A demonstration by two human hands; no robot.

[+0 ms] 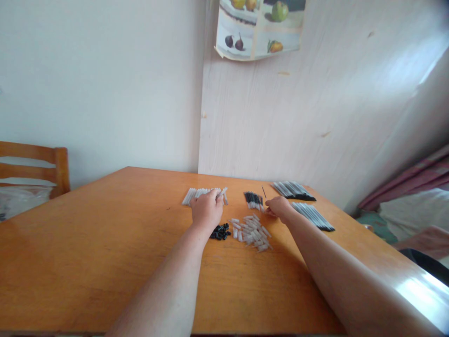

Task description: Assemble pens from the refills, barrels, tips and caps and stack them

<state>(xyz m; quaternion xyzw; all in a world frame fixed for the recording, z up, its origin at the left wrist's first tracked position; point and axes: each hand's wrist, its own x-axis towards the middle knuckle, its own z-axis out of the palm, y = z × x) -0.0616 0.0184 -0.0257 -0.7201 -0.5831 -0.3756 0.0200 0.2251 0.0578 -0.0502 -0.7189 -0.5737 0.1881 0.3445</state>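
Head camera: your left hand (207, 208) covers white tubes (190, 196), grip unclear, your right hand (278, 207) pinches a dark rod (264, 192), translucent sleeves (251, 229) seemingly heaped near both for easy reach.

A wide wooden table (87, 271), orange-brown and smooth, carries several small groups of things, all between its middle and its far and right edges. Nearest the middle of the far edge lies a row of white tubes (189, 197), side by side, one at its right end slanting. Closer to the near edge sits a little heap of black caps (220, 232), and just right of it a loose scatter of short whitish pieces (251, 230). Beyond that scatter I see a tidy row of black-and-white sticks (252, 199). One bunch of pens (290, 188) lies by the far right corner, black ends toward the right edge; a second bunch (312, 216) lies just nearer. Light glares near the right edge.
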